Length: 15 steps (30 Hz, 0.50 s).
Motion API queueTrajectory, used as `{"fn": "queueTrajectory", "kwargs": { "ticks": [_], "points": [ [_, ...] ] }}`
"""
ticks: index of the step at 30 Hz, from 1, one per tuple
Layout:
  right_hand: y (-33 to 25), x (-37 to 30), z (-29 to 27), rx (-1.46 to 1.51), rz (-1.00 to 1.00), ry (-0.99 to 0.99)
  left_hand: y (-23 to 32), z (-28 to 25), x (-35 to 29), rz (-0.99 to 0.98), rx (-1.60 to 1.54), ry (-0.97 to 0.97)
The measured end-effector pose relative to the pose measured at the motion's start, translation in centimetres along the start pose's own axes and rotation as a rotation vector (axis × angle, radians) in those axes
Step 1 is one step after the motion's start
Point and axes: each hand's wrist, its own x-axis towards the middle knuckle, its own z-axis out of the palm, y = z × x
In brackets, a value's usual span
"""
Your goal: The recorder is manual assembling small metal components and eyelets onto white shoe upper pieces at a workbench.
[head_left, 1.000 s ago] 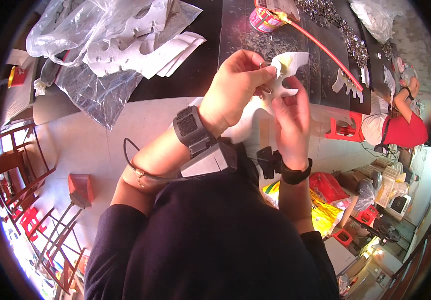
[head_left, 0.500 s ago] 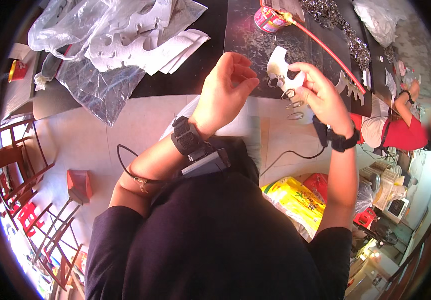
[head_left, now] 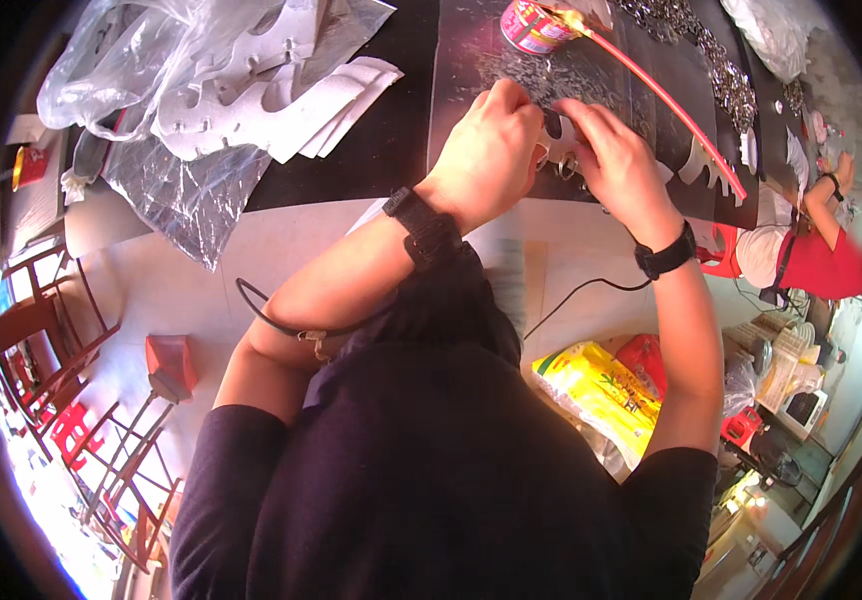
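Over the table's near edge, my left hand [head_left: 491, 150] and my right hand [head_left: 626, 170] meet at a white notched card [head_left: 557, 140] with curved cut-outs. Metal rings [head_left: 568, 168] hang from its lower edge, close to my right fingers. My left fingers are curled closed at the card's left end, and their tips are partly hidden. From the other side, my right thumb and fingers pinch the card. Much of the card is covered by the hands.
Beyond my hands stand a pink tub [head_left: 534, 28] and a long red stick [head_left: 666, 103]. Loose metal rings [head_left: 696, 45] lie heaped at far right. Stacked white cards [head_left: 336, 110] and a clear plastic bag [head_left: 101, 70] lie left. Another person in red [head_left: 811, 262] works at right.
My left hand has moved right and forward from beside the card to close on it. My right hand has shifted slightly, bringing the card farther up and left.
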Motion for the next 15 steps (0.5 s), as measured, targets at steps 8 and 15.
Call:
{"fn": "queueTrajectory", "kwargs": {
  "ticks": [8, 15],
  "points": [
    [-1.2, -1.4, 0.1, 0.225, 0.182, 0.158, -0.7, 0.9, 0.2, -0.035, -0.004, -0.070],
    [-2.6, -2.4, 0.8, 0.210, 0.281, 0.206, -0.9, 1.1, 0.3, 0.000, 0.033, -0.069]
  ]
}}
